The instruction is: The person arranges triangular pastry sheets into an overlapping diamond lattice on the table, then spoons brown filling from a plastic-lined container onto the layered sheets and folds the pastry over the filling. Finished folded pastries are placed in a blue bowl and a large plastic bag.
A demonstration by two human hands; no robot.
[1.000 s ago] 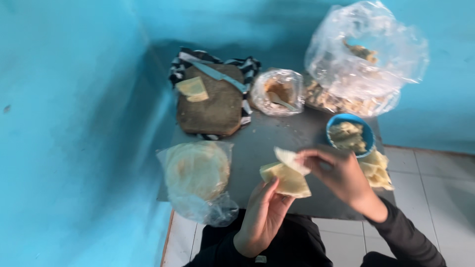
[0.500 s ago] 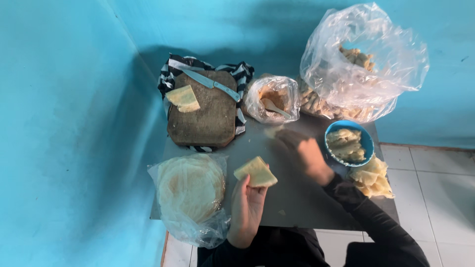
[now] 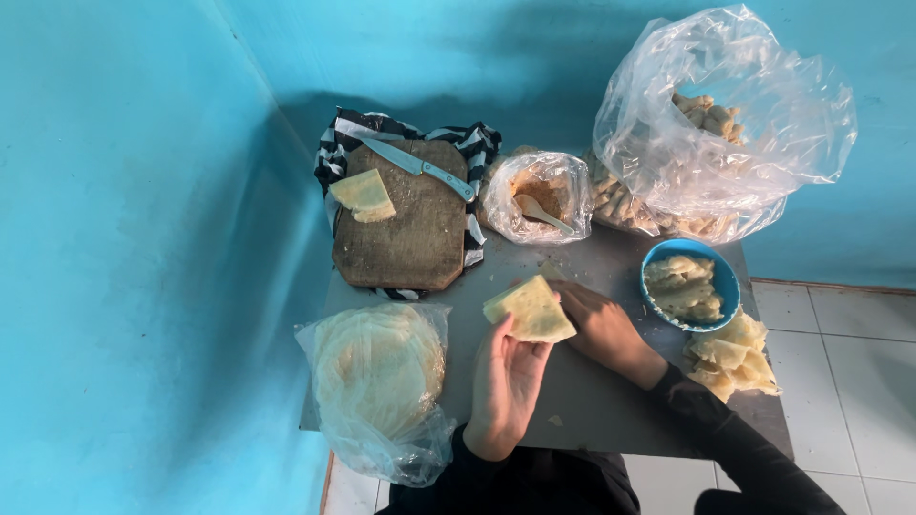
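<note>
**Folded wrapper in the left hand, right hand resting on the table**

Nearest the camera, the person's dark sleeves are reaching up from the bottom edge over a grey table (image 3: 611, 401) set in a corner of bright blue walls. The left hand (image 3: 506, 377) is lying palm up, its grip closing lightly under a pale yellow folded wrapper (image 3: 530, 310), a wedge-shaped piece that is sitting on the fingertips just above the table's middle. The right hand (image 3: 601, 324) is lying just beside it, knuckles up, fingers curled down against the table; whether its grip is holding anything is impossible to tell.

To the left, at the table's near corner, a clear plastic bag (image 3: 377, 381) is holding a stack of round flat wrappers, its loose end hanging over the edge. To the right, a pile of folded pastries (image 3: 735, 358) is sitting at the table's right edge, touching a blue bowl (image 3: 720, 277) that is carrying more pale filling or dough.

Further back, a brown wooden cutting board (image 3: 405, 229) is lying on a black-and-white striped cloth (image 3: 334, 157), with a small cut wrapper piece (image 3: 363, 195) on its left side and a knife (image 3: 415, 167) lying slantwise across its top. Beside it, a small clear bag (image 3: 539, 195) is standing open with a spoon (image 3: 539, 212) in brownish filling. Farthest off, a large crumpled clear bag (image 3: 725, 124) is standing against the wall, holding many pale folded pastries
</note>
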